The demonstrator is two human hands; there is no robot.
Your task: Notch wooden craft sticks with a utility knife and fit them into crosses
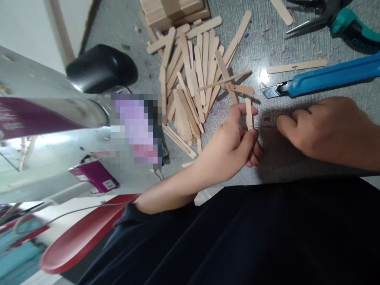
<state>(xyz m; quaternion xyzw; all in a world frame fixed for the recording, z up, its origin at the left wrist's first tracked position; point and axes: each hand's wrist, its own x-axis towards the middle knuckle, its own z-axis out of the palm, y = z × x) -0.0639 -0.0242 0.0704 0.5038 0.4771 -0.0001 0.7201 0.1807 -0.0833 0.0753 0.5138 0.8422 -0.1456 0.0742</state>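
Between thumb and fingers, my left hand (234,140) pinches a short wooden craft stick (248,113), its rounded or cut end pointing away from me. My right hand (323,130) rests on the table with its fingers curled in; whether anything is inside them is hidden. Just beyond the right hand lies a blue utility knife (329,77) with its blade out, pointing left. A notched craft stick (297,66) lies behind the knife. Left of and beyond my left hand spreads a loose pile of craft sticks (190,79).
Pliers with teal handles (344,27) lie at the back right. A banded bundle of sticks (175,12) sits behind the pile. A black computer mouse (102,68), a blurred-out phone-like object (138,128) and a purple box (95,176) are on the left, above a red stool (86,233).
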